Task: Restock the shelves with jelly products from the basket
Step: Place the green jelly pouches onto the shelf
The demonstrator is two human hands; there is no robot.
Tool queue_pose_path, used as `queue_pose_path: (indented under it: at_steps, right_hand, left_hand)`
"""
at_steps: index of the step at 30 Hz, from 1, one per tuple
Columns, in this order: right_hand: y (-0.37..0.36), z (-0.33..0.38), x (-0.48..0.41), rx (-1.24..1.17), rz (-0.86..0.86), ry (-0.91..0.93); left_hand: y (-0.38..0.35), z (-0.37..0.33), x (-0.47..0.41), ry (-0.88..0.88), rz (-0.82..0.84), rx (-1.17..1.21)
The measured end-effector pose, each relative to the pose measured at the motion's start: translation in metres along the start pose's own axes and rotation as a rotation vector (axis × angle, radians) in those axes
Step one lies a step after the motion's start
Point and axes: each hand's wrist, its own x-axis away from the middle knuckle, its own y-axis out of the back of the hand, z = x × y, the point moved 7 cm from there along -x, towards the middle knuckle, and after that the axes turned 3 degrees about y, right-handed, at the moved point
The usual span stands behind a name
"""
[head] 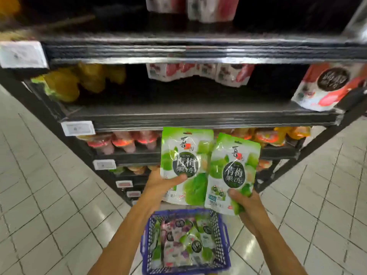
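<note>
Above the blue basket, my left hand grips one green-plum jelly pouch and my right hand a second pouch. Fingers curl round the lower edges, labels upright, ready, I'd say, for the dark shelf above.

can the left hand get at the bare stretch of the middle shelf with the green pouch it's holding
Probably yes. The left hand grips its green pouch just below the shelf, whose middle stretch lies bare, with red pouches only further back. Nothing crosses the way up.
</note>
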Motion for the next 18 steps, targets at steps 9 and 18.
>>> queue_pose_path:
  at_steps: [9, 18]
  right_hand:
    - [-0.083, 0.232, 0.068, 0.078, 0.023, 0.412]
    - [-0.114, 0.411, 0.141, 0.22, -0.017, 0.845]
  left_hand:
    - [-0.007, -0.237, 0.111, -0.51, 0.112, 0.042]
    - [-0.049, -0.404, 0.185, -0.8, 0.324, 0.024]
